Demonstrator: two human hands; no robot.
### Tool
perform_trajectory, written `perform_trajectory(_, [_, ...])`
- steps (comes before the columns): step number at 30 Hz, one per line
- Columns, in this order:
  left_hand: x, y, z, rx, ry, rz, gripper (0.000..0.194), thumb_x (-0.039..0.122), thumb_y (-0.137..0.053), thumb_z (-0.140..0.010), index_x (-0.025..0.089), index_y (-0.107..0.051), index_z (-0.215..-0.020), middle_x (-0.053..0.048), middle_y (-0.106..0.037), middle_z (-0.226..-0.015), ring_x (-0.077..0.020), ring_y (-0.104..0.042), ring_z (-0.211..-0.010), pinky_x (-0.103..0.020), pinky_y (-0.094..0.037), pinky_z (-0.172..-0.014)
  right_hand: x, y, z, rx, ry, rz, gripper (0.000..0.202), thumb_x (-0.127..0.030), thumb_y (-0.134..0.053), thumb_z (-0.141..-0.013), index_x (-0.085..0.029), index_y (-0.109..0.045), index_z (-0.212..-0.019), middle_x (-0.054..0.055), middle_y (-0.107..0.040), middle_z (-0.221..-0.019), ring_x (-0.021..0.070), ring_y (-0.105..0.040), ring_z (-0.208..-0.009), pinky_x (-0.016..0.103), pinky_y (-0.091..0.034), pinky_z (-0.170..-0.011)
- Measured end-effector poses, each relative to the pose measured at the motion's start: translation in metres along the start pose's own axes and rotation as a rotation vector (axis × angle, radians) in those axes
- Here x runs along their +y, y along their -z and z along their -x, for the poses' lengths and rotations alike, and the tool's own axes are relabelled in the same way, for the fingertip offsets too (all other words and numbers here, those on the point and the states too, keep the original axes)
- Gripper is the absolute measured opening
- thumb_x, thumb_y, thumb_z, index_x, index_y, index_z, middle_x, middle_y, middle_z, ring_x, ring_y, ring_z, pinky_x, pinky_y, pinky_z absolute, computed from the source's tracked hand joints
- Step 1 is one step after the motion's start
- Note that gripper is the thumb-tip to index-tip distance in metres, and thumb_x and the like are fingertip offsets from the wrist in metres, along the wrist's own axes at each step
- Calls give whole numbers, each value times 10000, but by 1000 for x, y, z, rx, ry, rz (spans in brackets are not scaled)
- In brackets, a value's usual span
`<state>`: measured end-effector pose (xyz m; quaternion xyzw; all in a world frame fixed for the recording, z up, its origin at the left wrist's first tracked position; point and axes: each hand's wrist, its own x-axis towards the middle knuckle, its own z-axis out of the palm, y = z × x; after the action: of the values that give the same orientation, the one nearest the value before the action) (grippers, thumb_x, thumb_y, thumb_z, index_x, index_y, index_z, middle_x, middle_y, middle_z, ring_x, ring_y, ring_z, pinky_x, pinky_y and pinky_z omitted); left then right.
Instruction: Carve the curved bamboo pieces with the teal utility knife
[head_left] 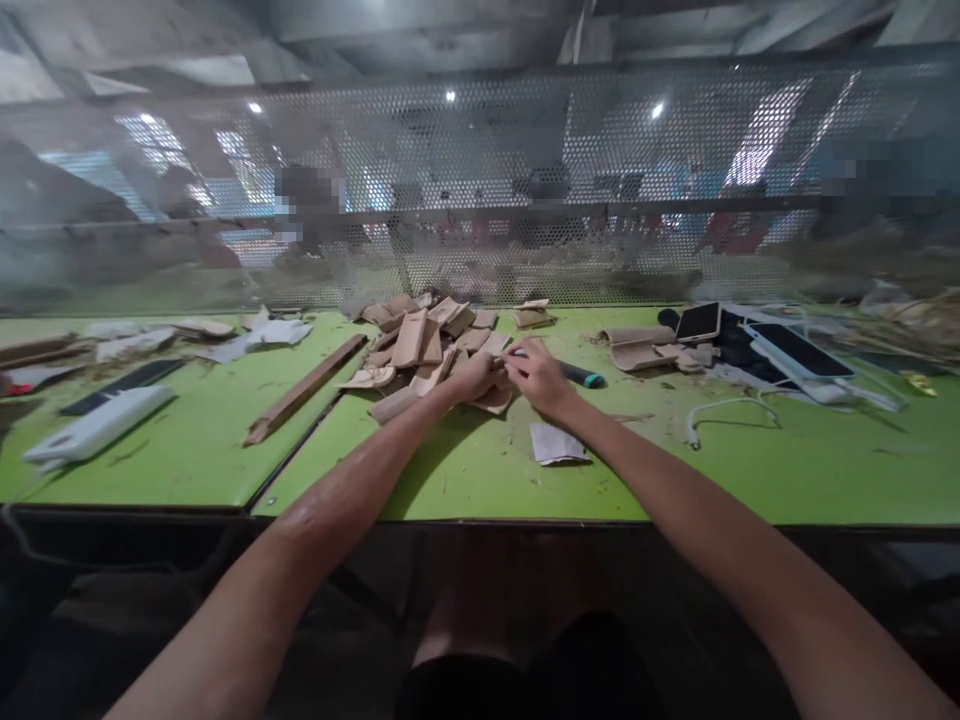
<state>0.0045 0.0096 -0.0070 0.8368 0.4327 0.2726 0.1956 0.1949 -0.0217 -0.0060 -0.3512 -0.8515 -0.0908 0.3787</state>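
Observation:
My left hand [477, 378] is closed at the right side of a heap of brown, curved wood-like pieces [409, 340]. Right beside it, my right hand [536, 372] has its fingers pinched together, almost touching the left fingertips. Whatever lies between the two hands is too small to make out. A dark tool handle with a teal end [585, 376] lies on the green table [465, 480], just beyond my right hand. Nearer to me, under the right wrist, is a small folded pale paper [556, 444].
A long wooden strip [304, 390] lies left of the heap. Farther left are a white power strip [101, 425] and a dark flat bar [124, 385]. On the right are phones [801, 350], a white cable [731, 405] and more brown pieces [637, 350]. A perforated screen [480, 200] stands behind.

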Motion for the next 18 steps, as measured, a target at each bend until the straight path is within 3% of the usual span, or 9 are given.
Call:
perform_trajectory(3, [8,4,4,-36,62,-86,251,296,-525,-888,171,-523,-670,14,-455,-605,-127,-381,-651,-262,-310,-601,5,1,0,-10,-17,-8,288,-185,-510,-987,-170,-794,-1035,139,-669,-1097,282,-585,-1043,435,-472,-965])
perform_trajectory(7, [17,8,7,-35,100,-118,270,260,-525,-879,190,-474,-623,-5,-462,-593,-143,-393,-642,-296,-286,-596,26,8,2,45,-276,111,302,-173,-524,-949,-170,-772,-778,154,-655,-1018,281,-566,-909,434,-487,-859])
perform_trajectory(9, [21,9,8,-33,105,-131,280,258,-521,-878,190,-462,-613,-12,-471,-599,-144,-386,-643,-303,-287,-603,23,8,2,47,-223,108,299,-176,-516,-957,-181,-785,-826,143,-657,-1014,281,-568,-928,432,-490,-868])
perform_trajectory(12, [24,9,9,-37,71,-112,257,271,-517,-876,173,-496,-639,-16,-508,-633,-141,-378,-658,-295,-311,-624,5,7,0,-20,23,28,301,-212,-496,-999,-193,-789,-1064,127,-675,-1088,283,-578,-1043,436,-483,-953])
perform_trajectory(14, [22,7,9,-34,31,-87,243,274,-512,-875,165,-515,-657,-26,-537,-664,-144,-381,-671,-295,-324,-630,-1,8,0,-38,40,27,301,-218,-493,-1004,-183,-781,-1083,129,-686,-1112,282,-581,-1048,430,-478,-968])
perform_trajectory(18, [14,4,5,-5,27,-115,216,216,-522,-841,171,-529,-630,-45,-523,-623,-166,-410,-663,-315,-343,-630,12,14,2,19,-285,150,285,-192,-517,-968,-184,-774,-844,145,-690,-1091,294,-582,-1004,408,-485,-860])
